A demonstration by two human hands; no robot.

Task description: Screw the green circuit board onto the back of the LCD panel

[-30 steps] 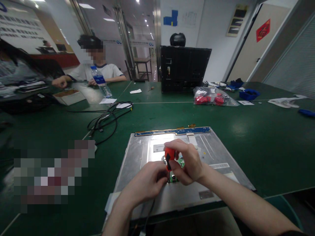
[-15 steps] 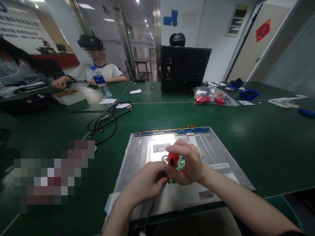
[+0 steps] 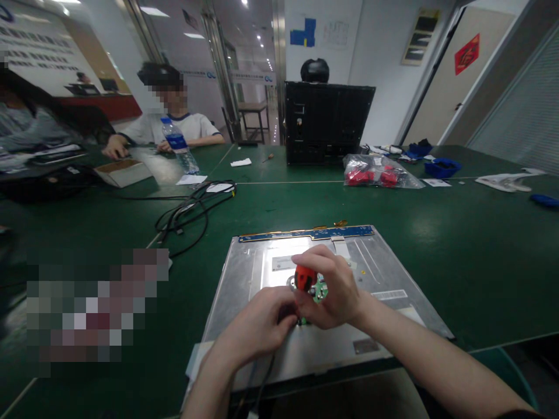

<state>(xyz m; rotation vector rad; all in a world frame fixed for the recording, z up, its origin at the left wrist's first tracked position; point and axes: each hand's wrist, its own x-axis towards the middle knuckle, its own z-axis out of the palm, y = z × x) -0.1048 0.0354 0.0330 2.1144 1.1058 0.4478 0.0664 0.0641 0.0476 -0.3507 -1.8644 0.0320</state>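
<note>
A metal-backed display panel (image 3: 244,273) lies flat on the table in front of me, with a blue circuit strip (image 3: 279,236) along its far edge. Near its middle is a small green circuit board (image 3: 321,289), partly covered by my hands. My right hand (image 3: 335,288) is closed around the red-orange and black handle of a screwdriver (image 3: 304,278), held over the board; its shaft and tip are hidden. Beside it, my left hand (image 3: 262,320) rests low on the panel, fingers curled and pinched near the screwdriver's lower end. What those fingers grip is hidden.
Black cables (image 3: 187,209) lie coiled left of the panel. Farther back stand a water bottle (image 3: 178,145), an open cardboard box (image 3: 123,173) and a black monitor casing (image 3: 329,122). A plastic bag with red items (image 3: 379,173) lies before the casing. Co-workers sit at the far left.
The screwdriver handle has turned and tipped slightly left in my right hand, whose fingers have shifted round it. My left hand stays put. A co-worker's hand across the table has moved slightly right.
</note>
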